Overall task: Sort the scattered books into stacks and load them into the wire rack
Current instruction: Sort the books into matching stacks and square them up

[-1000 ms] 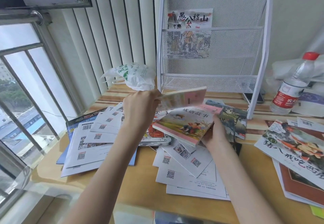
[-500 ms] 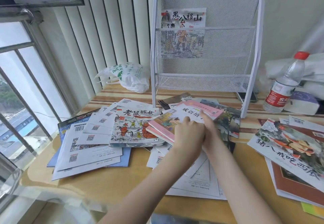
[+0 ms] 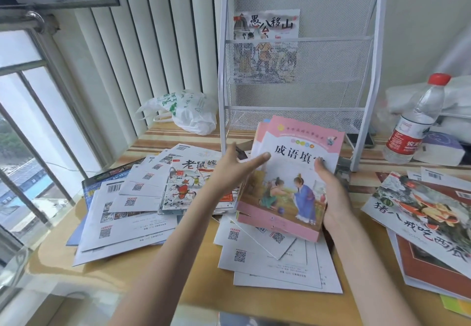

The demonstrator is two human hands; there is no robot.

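A small stack of pink books (image 3: 293,180) is lifted off the desk in front of the white wire rack (image 3: 300,70). My right hand (image 3: 331,193) grips the stack's right edge, thumb on the cover. My left hand (image 3: 234,170) is open, fingers straight against the stack's left edge. One picture book (image 3: 266,45) stands in the rack's upper pocket. Thin books lie scattered face down at the left (image 3: 127,211) and under the stack (image 3: 275,262); a mouse-picture book (image 3: 191,185) lies face up among them.
A pile of larger picture books (image 3: 420,213) lies at the right. A water bottle (image 3: 415,121), a phone (image 3: 359,139) under the rack and a plastic bag (image 3: 188,111) stand at the back. The window and its rail are close on the left.
My left hand laid its pink book onto the one in my right hand. Both hands then raised the stack upright and squared it, a little nearer the rack.
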